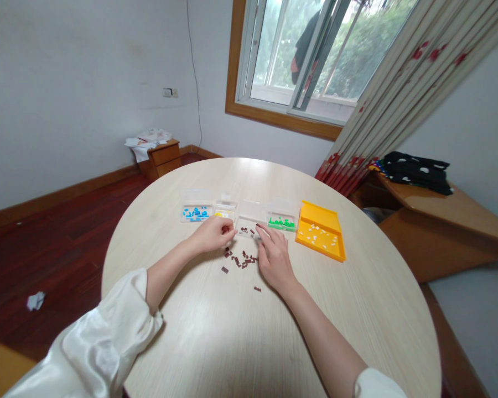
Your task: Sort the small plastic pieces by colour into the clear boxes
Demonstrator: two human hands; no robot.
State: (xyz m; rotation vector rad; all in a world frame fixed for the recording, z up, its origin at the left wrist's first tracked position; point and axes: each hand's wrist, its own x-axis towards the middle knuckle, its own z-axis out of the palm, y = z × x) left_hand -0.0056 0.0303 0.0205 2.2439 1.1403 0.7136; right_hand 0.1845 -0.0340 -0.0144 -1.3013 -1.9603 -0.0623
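Observation:
A clear plastic box (pixel 249 233) with a few brown toy bricks inside sits between my hands, its lid raised behind it. My left hand (pixel 216 234) is closed at the box's left edge; whatever its curled fingers hold is hidden. Over the box's right side, my right hand (pixel 275 255) has a small brown brick (pixel 258 225) at its fingertips. Loose brown bricks (pixel 248 261) lie scattered on the table just in front of the box. One flat brown brick (pixel 224 270) and another narrow brick (pixel 258 289) lie nearer to me.
On the round table (pixel 216 342), a clear box with blue bricks (pixel 196 213) and one with yellow pieces (pixel 224 213) stand left. To the right are a box of green bricks (pixel 282 222) and an open yellow case (pixel 320 237) holding white pieces. A curtain (pixel 382 94) hangs behind.

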